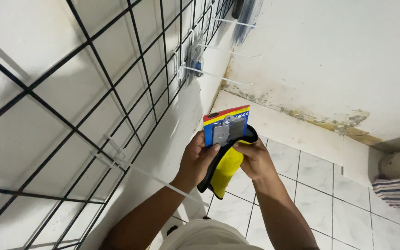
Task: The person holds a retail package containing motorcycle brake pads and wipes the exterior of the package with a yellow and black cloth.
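Yellow cloth with black edging (226, 171) is pinched in your right hand (253, 159); left hand (196, 159) grips the blue carded blister pack (225, 126), not yet on the white peg hooks (209, 74).

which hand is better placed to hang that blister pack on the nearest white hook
Probably left. The left hand grips the blister pack by its lower edge and is nearer the white hook on the wire grid; the right hand pinches the yellow cloth.
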